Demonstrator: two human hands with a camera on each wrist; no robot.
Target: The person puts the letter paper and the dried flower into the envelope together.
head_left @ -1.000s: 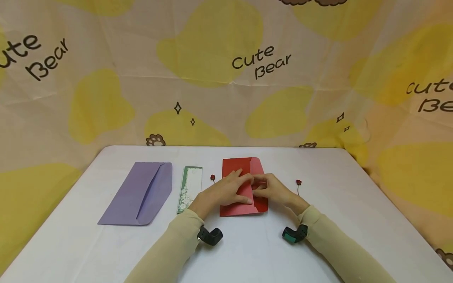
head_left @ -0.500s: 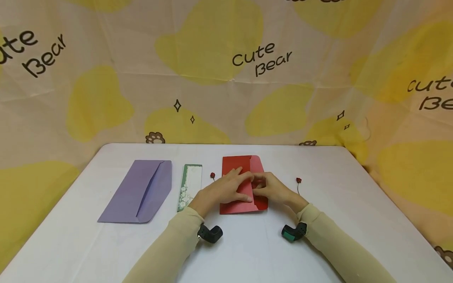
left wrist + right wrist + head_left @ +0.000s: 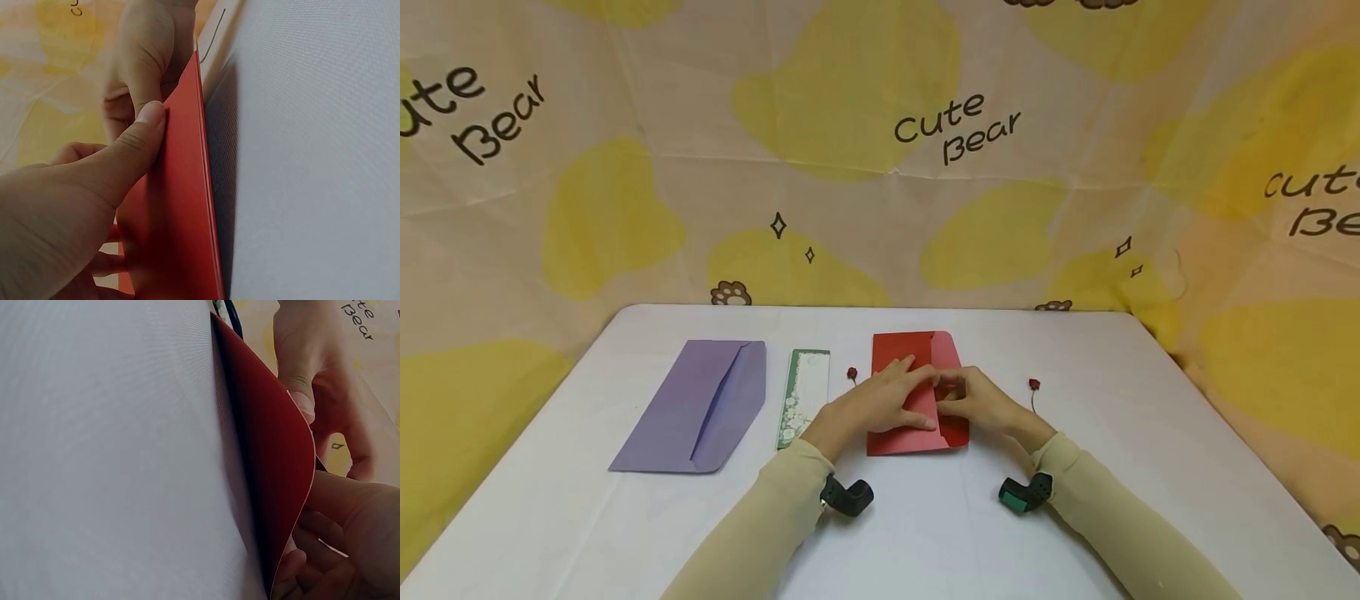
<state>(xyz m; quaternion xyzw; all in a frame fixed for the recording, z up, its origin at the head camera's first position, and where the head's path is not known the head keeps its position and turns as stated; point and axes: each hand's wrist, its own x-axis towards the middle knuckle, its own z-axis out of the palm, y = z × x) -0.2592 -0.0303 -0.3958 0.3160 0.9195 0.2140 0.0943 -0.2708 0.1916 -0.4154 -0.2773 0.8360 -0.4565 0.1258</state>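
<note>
Fingers (image 3: 917,385) of the left hand (image 3: 880,406) press flat on the red envelope (image 3: 904,354) mid-bench; right hand (image 3: 981,402) pinches its flap. Position unchanged from earlier frames. Wrist views alone show the flap edge lifted off the bench (image 3: 1075,500).

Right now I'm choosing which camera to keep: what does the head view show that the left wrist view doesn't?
Only the head view shows the purple envelope, the green card, two small red flowers and the backdrop's lettering. Only the left wrist view shows, close up, the left thumb pressed flat against the red envelope's near face, and that envelope's edge lying on the table. Both show the left hand and right hand on the red envelope.
</note>
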